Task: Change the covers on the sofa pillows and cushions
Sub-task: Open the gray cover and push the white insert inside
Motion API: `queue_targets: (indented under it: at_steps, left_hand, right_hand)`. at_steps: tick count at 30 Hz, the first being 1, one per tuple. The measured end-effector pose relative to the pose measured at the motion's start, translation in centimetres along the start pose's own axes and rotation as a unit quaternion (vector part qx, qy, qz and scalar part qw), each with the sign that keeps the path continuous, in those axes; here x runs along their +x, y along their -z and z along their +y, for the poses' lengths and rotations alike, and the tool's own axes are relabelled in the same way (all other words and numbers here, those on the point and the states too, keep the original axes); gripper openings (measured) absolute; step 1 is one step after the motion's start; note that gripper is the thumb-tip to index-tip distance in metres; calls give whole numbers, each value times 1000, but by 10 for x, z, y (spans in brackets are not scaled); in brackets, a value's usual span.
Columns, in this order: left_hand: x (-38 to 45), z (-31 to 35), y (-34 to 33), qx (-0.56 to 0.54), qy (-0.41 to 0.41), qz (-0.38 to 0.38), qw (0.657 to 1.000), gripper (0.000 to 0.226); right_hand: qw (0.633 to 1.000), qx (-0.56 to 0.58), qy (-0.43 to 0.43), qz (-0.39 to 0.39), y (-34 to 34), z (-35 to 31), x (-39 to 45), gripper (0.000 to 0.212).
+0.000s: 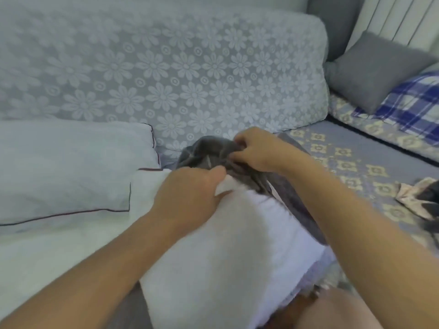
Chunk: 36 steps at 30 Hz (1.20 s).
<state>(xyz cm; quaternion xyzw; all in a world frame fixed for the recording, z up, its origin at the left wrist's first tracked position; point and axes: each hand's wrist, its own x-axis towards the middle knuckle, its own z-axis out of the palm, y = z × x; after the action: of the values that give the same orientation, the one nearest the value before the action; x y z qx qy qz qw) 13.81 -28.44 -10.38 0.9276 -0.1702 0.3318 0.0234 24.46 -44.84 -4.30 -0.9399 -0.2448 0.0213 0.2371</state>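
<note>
A white pillow insert (228, 252) lies lengthwise across my lap, its far end pointing at the sofa back. A dark grey cover (206, 153) is bunched over that far end. My left hand (190, 193) grips the insert's far corner, thumb pressed on the white fabric. My right hand (256, 150) pinches the bunched edge of the grey cover just beyond it. More grey cover (299, 210) trails down the insert's right side. The cover's opening is hidden in the folds.
A white pillow with dark piping (71, 172) lies at left. A floral back cushion (166, 74) stands behind. At right are a grey cushion (375, 70), a blue plaid pillow (413, 103), the patterned seat (356, 157) and crumpled cloth (418, 198).
</note>
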Motion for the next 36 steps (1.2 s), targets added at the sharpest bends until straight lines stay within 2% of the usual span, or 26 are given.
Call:
queue_targets:
  at_steps: [2,4,6,9,11,13,15,17,19,22,24,26,28,29,31,33,35,36]
  left_hand:
    - [32,-4,34,39,-47,47,997,25]
    - [57,-8,69,102,-90,51,989,29]
    - [66,-22,94,162,-112,32,980,30]
    - [49,-49,88,201,-63,-49,976,24]
    - [21,-51,66,206,0,-64,976,22]
    - [-3,-46,44,204,41,-56,976,28]
    - [-7,-36,32,185,41,-75,979,49]
    - [5,-25,28,132,41,-112,984,74]
    - [25,-11,26,102,75,-144,981,78]
    - [51,-6,11,150,148,-159,965,81]
    - [56,-14,3,171,173,-204,948,76]
    - [48,-21,-8,177,107,-175,963,64]
    - [31,-24,-10,162,27,-117,979,56]
    - [21,-30,-10,160,7,-89,983,52]
    - [0,-52,-5,161,15,-71,984,46]
    - [-16,-76,3,176,49,-51,982,46]
    - [-21,-92,3,188,89,-55,977,47]
    - [-20,-96,0,188,102,-64,975,47]
  right_hand:
    - [983,-11,-84,161,37,21,13,8]
    - [945,-44,-191,263,68,64,13,17]
    - [913,-61,-290,282,83,114,-1,23]
    - [894,-74,-384,219,60,163,-29,23]
    - [895,-6,-403,190,26,166,-38,14]
    - [897,70,-392,194,2,156,-36,13]
    - [885,136,-364,255,-3,144,-30,10]
    - [864,229,-314,319,7,128,-23,17]
    - [840,313,-283,342,17,118,-13,28]
    - [826,369,-282,320,18,110,-7,44]
    - [853,323,-271,307,16,107,-7,54]
    - [893,216,-241,314,16,112,-4,45]
    - [910,102,-231,329,21,129,-2,34]
    - [903,84,-251,338,28,142,-1,33]
    - [871,96,-356,324,36,176,-8,36]
    - [854,66,-445,262,26,204,-32,34]
    - [863,33,-470,182,6,221,-57,25]
    - [869,23,-475,137,-8,232,-68,30]
